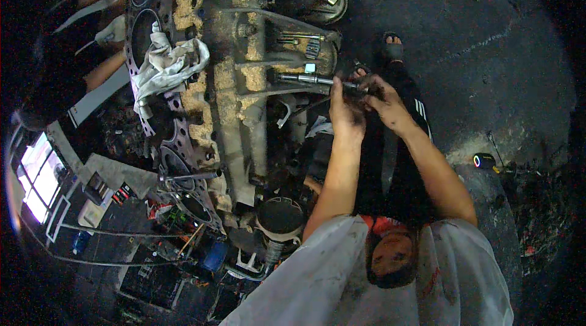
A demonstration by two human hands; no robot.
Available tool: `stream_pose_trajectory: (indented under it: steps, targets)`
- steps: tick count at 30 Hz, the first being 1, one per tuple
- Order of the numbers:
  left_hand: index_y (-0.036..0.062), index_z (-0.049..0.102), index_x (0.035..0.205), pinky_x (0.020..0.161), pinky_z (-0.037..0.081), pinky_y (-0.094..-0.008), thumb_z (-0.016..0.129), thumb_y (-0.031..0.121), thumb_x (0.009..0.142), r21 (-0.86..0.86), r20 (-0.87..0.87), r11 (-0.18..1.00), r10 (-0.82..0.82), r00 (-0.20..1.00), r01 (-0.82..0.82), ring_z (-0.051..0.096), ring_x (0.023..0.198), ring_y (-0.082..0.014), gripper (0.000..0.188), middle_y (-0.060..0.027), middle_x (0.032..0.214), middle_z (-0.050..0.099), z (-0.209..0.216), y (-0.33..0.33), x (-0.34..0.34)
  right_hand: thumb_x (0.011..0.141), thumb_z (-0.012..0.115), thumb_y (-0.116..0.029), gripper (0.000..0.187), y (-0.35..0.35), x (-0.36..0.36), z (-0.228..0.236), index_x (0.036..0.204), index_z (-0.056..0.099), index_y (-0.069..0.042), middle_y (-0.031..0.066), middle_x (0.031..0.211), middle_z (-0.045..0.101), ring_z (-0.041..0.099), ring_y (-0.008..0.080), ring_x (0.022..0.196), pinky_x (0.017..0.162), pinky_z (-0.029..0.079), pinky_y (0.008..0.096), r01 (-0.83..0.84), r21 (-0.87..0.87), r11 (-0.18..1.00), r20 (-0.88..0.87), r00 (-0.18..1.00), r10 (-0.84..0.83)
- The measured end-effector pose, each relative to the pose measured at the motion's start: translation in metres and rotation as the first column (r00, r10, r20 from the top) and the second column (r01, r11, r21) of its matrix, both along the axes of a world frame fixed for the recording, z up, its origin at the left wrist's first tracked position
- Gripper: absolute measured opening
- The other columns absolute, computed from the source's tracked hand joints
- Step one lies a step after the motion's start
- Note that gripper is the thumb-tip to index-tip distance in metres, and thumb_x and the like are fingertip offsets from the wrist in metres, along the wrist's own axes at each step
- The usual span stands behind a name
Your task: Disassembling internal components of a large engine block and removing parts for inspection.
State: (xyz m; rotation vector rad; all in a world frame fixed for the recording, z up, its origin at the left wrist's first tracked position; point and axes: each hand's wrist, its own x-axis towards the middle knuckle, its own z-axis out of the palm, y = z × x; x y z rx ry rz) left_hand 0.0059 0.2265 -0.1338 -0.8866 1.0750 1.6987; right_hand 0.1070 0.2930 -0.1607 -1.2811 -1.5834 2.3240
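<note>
The left hand (345, 105) and the right hand (387, 101) are both closed around a dark cylindrical part (356, 89) held between them. A bright steel shaft (305, 78) extends from the left hand's far side, with its long axis horizontal, towards the engine block (235, 82). The left hand is nearer the block. The block's surfaces are grimy and rust-flaked. A crumpled white rag (165, 64) lies beyond, well left of the hands.

Both forearms come up from the bottom edge and meet in the middle. Left hand (345, 108) is curled shut, fingers up; right hand (384, 105) pinches closed right against it, wrists bent inward.
</note>
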Motion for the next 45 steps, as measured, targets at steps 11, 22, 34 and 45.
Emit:
stream_pose_trajectory:
  steps: [11,22,34,45]
  targets:
    - [0.0064,0.053,0.107,0.07,0.047,-0.0302,0.053,0.03,0.089,0.107,0.06,0.994,0.03,0.998,-0.036,0.057,0.09,-0.0187,0.03,-0.0066,0.1,0.059,0.002,-0.007,0.002,0.084,0.056,-0.022,0.037,-0.003,0.003,-0.005,0.115,0.048,-0.003,0.0049,0.117,0.052,0.048,0.0135,0.098,0.076,0.039,0.0265,0.047,-0.085,0.995,0.048,0.998,-0.043]
    - [0.0087,0.052,0.108,0.073,0.044,-0.0308,0.059,0.037,0.084,0.037,0.012,0.999,0.014,1.0,-0.014,0.055,0.091,-0.0169,0.038,-0.0036,0.099,0.059,-0.007,-0.014,0.007,0.088,0.054,-0.03,0.033,-0.009,-0.011,-0.022,0.108,0.053,-0.004,0.0035,0.1,0.057,0.053,0.0102,0.082,0.056,0.042,0.0214,0.174,-0.044,0.984,0.308,0.939,-0.153]
    - [0.0072,0.056,0.1,0.066,0.046,-0.031,0.062,0.036,0.082,0.014,-0.049,0.999,-0.049,0.998,0.049,0.057,0.077,-0.017,0.034,-0.0044,0.088,0.061,0.014,0.008,-0.006,0.085,0.059,-0.022,0.032,-0.002,-0.01,-0.02,0.111,0.05,-0.006,0.0064,0.102,0.056,0.053,0.0133,0.085,0.067,0.045,0.0262,-0.101,0.161,0.982,0.213,0.975,0.065]
    - [-0.0071,0.041,0.12,0.073,0.048,-0.0414,0.071,0.025,0.07,-0.966,-0.218,0.219,-0.976,0.022,0.135,0.06,0.085,-0.0399,0.066,-0.0286,0.088,0.061,0.082,-0.01,-0.06,0.086,0.056,-0.032,0.036,0.016,-0.026,-0.006,0.104,0.052,-0.002,0.0123,0.1,0.06,0.057,0.019,0.093,0.074,0.045,0.0279,-0.306,0.132,0.943,0.295,0.92,0.257]
